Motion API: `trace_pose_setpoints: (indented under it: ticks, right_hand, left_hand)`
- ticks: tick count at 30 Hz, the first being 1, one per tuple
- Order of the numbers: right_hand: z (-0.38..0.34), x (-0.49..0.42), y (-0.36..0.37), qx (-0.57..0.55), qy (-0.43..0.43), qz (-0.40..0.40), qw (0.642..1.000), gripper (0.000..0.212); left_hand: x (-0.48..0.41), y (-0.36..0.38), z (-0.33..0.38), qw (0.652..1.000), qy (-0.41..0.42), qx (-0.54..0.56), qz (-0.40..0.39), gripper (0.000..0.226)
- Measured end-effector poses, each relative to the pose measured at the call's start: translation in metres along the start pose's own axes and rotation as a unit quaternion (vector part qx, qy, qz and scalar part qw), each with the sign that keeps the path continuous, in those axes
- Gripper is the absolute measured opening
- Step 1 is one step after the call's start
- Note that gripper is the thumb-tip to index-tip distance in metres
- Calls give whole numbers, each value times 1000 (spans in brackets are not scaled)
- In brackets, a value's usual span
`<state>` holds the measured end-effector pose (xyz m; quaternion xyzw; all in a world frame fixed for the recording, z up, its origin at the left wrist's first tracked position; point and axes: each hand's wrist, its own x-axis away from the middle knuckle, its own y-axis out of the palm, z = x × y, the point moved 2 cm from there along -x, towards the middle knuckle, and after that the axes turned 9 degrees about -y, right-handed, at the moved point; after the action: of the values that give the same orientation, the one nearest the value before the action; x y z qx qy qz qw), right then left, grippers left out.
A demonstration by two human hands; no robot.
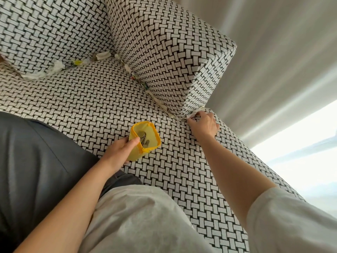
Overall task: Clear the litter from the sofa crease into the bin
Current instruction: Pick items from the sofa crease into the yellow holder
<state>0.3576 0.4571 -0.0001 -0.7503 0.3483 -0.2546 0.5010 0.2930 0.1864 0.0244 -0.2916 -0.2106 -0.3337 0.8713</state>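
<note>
While I watch from the head camera, the left grip [119, 151], a bare hand, holds a small soft-sided yellow bin [135, 156] by its wall, thumb over the orange-trimmed rim. The bin stands tilted on the sofa seat [87, 105], its mouth open toward me, with crumpled grey litter [144, 140] lying inside.

The right grip [203, 125] reaches to the near end of the side crease [175, 116], where the seat meets a block-shaped armrest [169, 52]. Its fingers curl onto a white tissue scrap [196, 112] wedged under the armrest's corner; the scrap is in the fingers and in the crease at once.

More litter sits in the folds. Along the side crease I see small coloured wrapper bits [134, 77] and a thin white strip [160, 103]. In the back crease, under the back cushion [45, 30], lie fluffy white tissue wads [58, 66] and a yellow wrapper [77, 62].

All the upholstery is a coarse fabric printed in a black-and-white basket weave. Dark trousers [36, 161] and a loose white shirt [138, 216] fill the lower edge. Pale pleated curtains [273, 52] hang beyond the armrest.
</note>
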Motion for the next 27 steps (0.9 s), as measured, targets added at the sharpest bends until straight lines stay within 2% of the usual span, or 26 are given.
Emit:
trace_pose_setpoints:
  ticks: [4, 6, 10, 13, 16, 21, 24, 27]
  right_hand:
    - [-1, -4, 1, 10, -16, -7, 1000, 46]
    - [-3, -4, 2, 11, -28, -3, 1000, 43]
    - [-8, -5, 1, -7, -51, -3, 999, 23]
    - [-11, -7, 5, 25, -84, -27, 996, 25]
    - [-10, -4, 6, 38, -114, -31, 992, 21]
    - [0, 29, 4, -78, -173, 25, 981, 14]
    - [-1, 65, 1, -149, -178, 51, 971, 12]
    - [-18, 92, -1, -245, -168, 41, 954, 9]
  left_hand:
    - [1, 0, 0, 1000, 6, -5, -2, 44]
    - [1, 0, 0, 1000, 7, -11, 3, 52]
    - [1, 0, 0, 1000, 9, -21, 8, 60]
    - [-1, -1, -1, 1000, 13, -13, 1, 59]
    - [-1, -2, -2, 1000, 16, -7, -6, 72]
    - [-2, -3, -3, 1000, 16, -4, -2, 80]
    - [-2, -2, -3, 1000, 13, -4, 4, 76]
    - [-2, -2, -4, 1000, 11, -2, 1, 67]
